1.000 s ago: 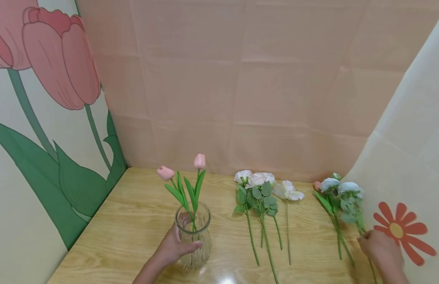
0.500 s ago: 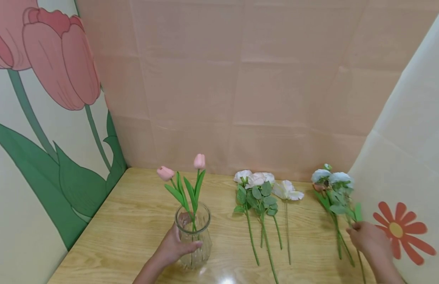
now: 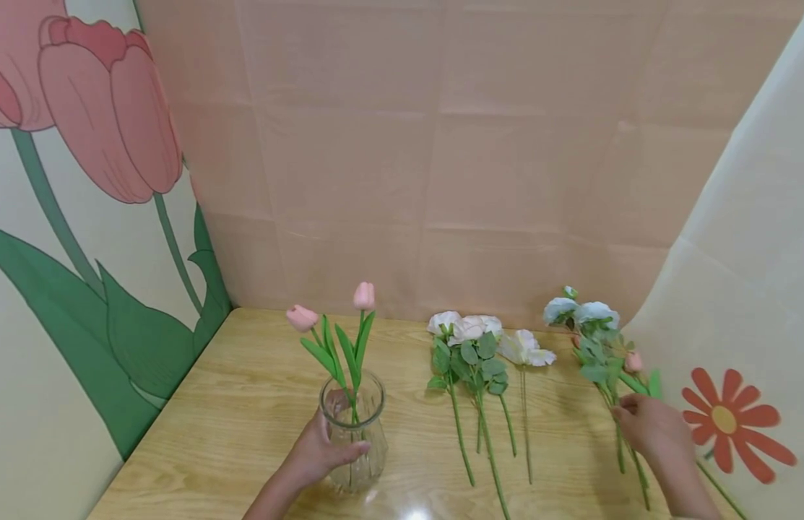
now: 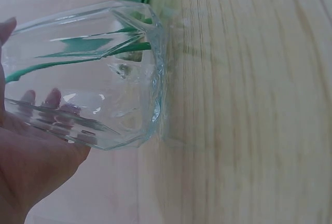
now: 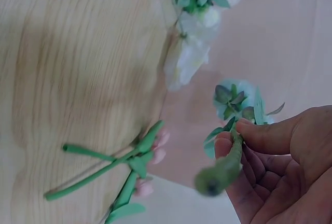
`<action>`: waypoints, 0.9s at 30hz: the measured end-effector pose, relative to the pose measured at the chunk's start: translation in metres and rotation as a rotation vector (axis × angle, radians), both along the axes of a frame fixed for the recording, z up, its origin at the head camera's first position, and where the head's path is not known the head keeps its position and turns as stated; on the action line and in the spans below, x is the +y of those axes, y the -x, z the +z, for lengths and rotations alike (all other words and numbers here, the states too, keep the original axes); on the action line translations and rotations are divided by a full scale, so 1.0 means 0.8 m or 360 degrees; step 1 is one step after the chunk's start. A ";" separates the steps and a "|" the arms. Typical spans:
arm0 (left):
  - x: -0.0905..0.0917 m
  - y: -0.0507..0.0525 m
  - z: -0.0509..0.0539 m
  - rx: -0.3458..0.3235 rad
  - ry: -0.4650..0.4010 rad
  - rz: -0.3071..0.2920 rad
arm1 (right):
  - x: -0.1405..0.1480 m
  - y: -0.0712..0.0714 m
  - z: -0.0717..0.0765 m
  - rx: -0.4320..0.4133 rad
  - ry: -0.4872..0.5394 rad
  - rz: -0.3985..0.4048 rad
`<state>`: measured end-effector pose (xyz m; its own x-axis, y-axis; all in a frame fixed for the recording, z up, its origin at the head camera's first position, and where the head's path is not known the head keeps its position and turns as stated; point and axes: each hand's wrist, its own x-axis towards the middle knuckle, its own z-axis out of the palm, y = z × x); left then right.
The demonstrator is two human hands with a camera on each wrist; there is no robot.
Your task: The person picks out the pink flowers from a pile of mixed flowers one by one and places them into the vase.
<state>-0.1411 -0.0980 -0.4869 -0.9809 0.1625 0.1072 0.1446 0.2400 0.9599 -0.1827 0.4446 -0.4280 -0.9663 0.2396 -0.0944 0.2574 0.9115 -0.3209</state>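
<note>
- Thumb and forefinger of the right hand [image 3: 658, 433] pinch the green stem [image 5: 236, 151] of a pale-blue, ruffled artificial flower [image 3: 597, 313] at the right side of the wood-grain table [image 3: 232, 404]. It looks light; its stem appears stiff, its petals soft and easily crushed, so the stem below the leaves seems the sounder hold.
- Left hand [image 3: 320, 448] curls round a clear, ribbed glass vase [image 3: 370, 462], upright, probably heavier, slippery and breakable, best grasped round its body.
- Two pink artificial tulips [image 3: 365, 296] with green leaves rise from the vase.
- Pink-headed, green-stemmed tulips [image 5: 93, 177] lie near the right hand.
- White artificial blooms [image 3: 469, 328] lie toward the back, before a dusty-pink cloth backdrop [image 3: 428, 159].
</note>
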 end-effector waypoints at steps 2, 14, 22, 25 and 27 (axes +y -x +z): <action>0.000 -0.001 0.001 -0.0011 0.0005 0.0002 | -0.006 0.001 0.001 0.0029 0.0013 0.0018; 0.001 0.000 0.002 -0.0041 0.0027 0.0008 | -0.042 0.003 0.002 0.0162 0.0029 0.0126; -0.001 0.001 -0.001 -0.0044 0.0034 -0.0014 | -0.062 0.004 -0.001 0.0163 0.0061 0.0175; -0.001 0.002 -0.002 -0.0052 0.0028 -0.0028 | -0.071 0.004 -0.004 0.0189 0.0098 0.0188; -0.002 0.002 -0.003 -0.0044 0.0024 -0.0037 | -0.077 0.004 -0.007 0.0206 0.0109 0.0202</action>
<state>-0.1431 -0.0997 -0.4890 -0.9794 0.1865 0.0772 0.1235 0.2511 0.9600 -0.1859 0.3826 -0.4333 -0.9934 0.1124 0.0209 0.0942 0.9089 -0.4063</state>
